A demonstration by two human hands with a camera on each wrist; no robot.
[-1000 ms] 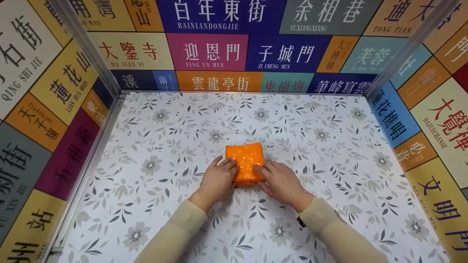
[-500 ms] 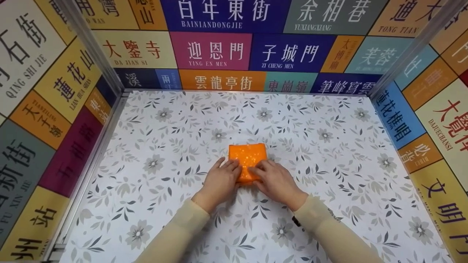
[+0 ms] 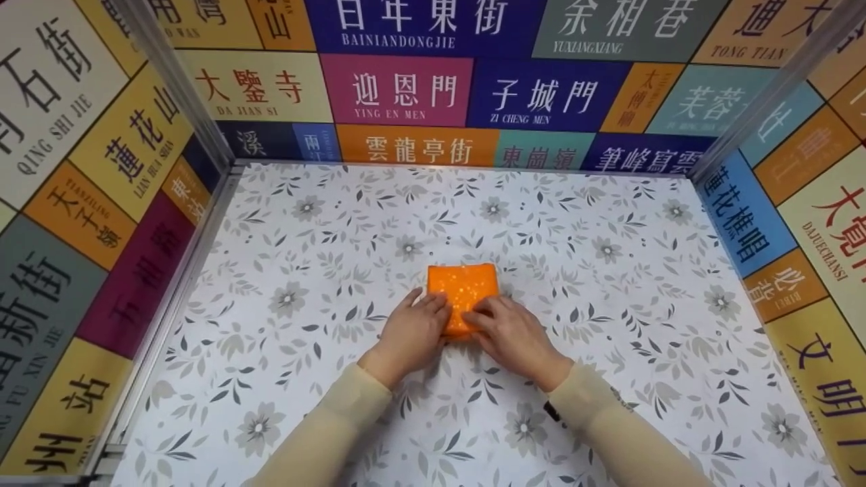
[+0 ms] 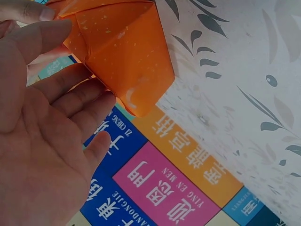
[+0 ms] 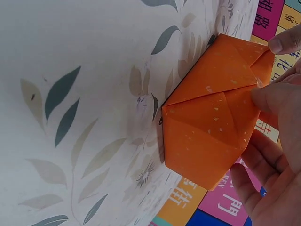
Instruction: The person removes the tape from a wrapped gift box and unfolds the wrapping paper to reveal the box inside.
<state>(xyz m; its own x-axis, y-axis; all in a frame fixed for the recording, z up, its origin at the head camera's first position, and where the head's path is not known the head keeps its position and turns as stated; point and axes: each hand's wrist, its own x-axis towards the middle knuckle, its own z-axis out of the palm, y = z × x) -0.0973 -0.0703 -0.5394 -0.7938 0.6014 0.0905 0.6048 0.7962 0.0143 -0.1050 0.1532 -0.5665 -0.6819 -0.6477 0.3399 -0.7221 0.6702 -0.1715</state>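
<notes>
A boxy packet wrapped in orange, gold-flecked paper [image 3: 463,283] sits on the table between both hands. My left hand [image 3: 413,331] holds its left near corner, fingers on top and thumb at the near side. At the right near part, my right hand [image 3: 519,337] pinches the packet, its fingertips lying over the top face. Folded flaps and creases mark the near side of the packet [image 5: 211,113] in the right wrist view. In the left wrist view the left hand [image 4: 51,122] shows its palm, with several fingertips against the orange paper. Whether anything is inside is hidden.
White paper with grey flowers and leaves covers the tabletop [image 3: 325,257]. Colourful panels with printed characters [image 3: 399,91] stand along the back, left and right. A metal frame rail [image 3: 189,101] runs up the back left corner.
My right fingers have moved left, farther over the top of the packet. The left hand keeps its hold. The whole head view has shifted slightly.
</notes>
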